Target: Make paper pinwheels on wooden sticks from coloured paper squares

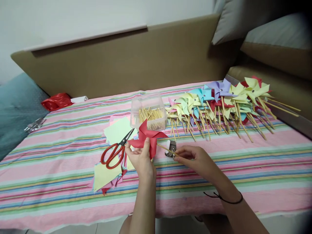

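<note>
A red paper pinwheel (152,134) is pinched in my left hand (140,159), with the thumb over its centre and the fingers behind the paper. My right hand (192,158) grips the end of a thin wooden stick (165,148) between thumb and fingers. The stick's other end reaches the pinwheel's right side; whether it is fixed there is hidden. Behind the stick lies a small clear container (171,147) with metal pins in it. Left of my left hand, red-handled scissors (114,154) rest on coloured paper sheets (107,175).
A clear plastic box (136,113) of wooden sticks stands behind my hands. Several finished pinwheels (220,91) lie heaped to the right. A red plastic bag (57,101) sits at the far left. Striped cloth (73,143) covers the surface, with a sofa back (122,61) behind and cushions (280,45) at right.
</note>
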### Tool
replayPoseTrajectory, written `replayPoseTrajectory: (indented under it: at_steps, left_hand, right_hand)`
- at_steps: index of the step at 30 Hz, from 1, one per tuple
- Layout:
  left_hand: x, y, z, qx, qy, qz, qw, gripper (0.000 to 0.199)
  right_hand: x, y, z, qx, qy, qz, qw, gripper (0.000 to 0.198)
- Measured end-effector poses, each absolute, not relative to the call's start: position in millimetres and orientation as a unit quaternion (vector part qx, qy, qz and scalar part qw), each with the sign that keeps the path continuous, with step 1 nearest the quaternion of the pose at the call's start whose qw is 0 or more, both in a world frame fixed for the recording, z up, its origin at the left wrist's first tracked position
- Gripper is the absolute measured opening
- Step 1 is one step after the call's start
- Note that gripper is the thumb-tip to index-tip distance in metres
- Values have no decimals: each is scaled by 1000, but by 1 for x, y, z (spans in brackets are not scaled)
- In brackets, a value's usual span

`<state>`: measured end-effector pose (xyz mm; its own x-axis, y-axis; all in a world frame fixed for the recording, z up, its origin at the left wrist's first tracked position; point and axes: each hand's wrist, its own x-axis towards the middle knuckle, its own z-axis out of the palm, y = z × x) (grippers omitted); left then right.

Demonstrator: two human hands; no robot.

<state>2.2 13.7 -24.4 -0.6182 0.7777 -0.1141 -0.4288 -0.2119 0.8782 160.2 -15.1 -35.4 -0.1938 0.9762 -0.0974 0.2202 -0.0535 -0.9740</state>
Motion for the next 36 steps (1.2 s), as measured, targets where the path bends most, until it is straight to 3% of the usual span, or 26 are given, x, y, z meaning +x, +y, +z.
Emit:
replayPoseTrajectory:
  at_steps: [6, 11, 17, 21, 27, 36]
  left_hand:
    - [6, 20, -26, 156, 480, 770, 391, 52]
    - [6, 23, -28, 129, 490, 769, 389, 54]
    - [9, 23, -25, 154, 477, 753, 425, 53]
    - [8, 21, -19, 192, 425, 746, 476, 39]
    - [-3, 20, -19, 176, 409, 721, 531, 35]
    - [-16, 17, -19, 170, 386, 715, 557, 27]
  right_hand:
    - [177, -16, -37, -534, -557, 502, 391, 32]
    - [181, -14, -36, -539, -576, 481, 381, 19]
    - [181, -15, -35, -546, -586, 466, 376, 19]
    - [189, -13, -33, -562, -515, 441, 474, 18]
    - [185, 3, -40, -636, -339, 319, 616, 21]
    - [160, 18, -41, -713, -427, 211, 514, 24]
